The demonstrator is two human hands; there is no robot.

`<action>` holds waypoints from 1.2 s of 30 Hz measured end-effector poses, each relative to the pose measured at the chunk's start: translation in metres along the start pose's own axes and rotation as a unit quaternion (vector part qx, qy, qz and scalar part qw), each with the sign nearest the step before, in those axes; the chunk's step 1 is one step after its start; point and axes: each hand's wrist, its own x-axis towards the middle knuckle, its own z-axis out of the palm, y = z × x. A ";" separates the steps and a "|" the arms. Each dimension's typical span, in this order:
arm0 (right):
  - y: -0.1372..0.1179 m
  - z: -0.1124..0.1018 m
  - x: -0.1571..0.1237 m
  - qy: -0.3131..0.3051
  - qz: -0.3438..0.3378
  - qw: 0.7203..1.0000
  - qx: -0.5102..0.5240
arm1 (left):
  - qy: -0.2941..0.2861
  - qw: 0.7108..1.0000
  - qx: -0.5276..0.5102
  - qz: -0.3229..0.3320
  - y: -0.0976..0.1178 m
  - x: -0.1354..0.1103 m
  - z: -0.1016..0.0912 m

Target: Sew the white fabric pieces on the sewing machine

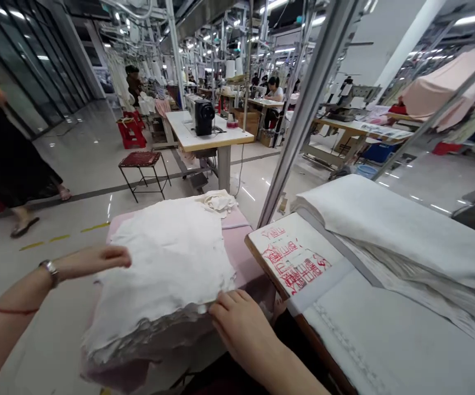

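Note:
A thick stack of white fabric pieces (167,241) with ragged layered edges lies on a pink cloth (241,258) in front of me. My right hand (241,323) is at its near right corner, fingers closed on the edge of the fabric. Just above the left side of the stack is my left hand (106,260), seen side-on; its fingers are loosely extended and nothing shows in them. A crumpled bit of off-white fabric (219,202) sits at the stack's far right corner.
To the right, a board (290,247) with red writing adjoins a table bearing folded white fabric (402,219). A metal post (299,120) rises between the surfaces. Ahead stand a stool (141,160) and a sewing machine (203,117). A person in black (11,148) is at left.

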 end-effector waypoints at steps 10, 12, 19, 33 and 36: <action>0.067 -0.092 -0.228 0.279 0.271 0.916 -0.100 | -0.031 0.933 -0.044 0.355 0.335 0.338 0.047; 0.076 -0.091 -0.259 0.326 0.319 0.881 -0.122 | -0.019 0.919 -0.010 0.394 0.408 0.368 0.066; 0.102 -0.078 -0.273 0.390 0.299 0.856 -0.161 | -0.089 0.880 0.134 0.447 0.488 0.418 0.094; 0.095 -0.089 -0.278 0.403 0.306 0.853 -0.126 | -0.240 0.886 -0.101 0.384 0.472 0.428 0.073; 0.092 -0.094 -0.275 0.435 0.358 0.810 -0.164 | -0.302 0.861 -0.166 0.375 0.449 0.388 0.061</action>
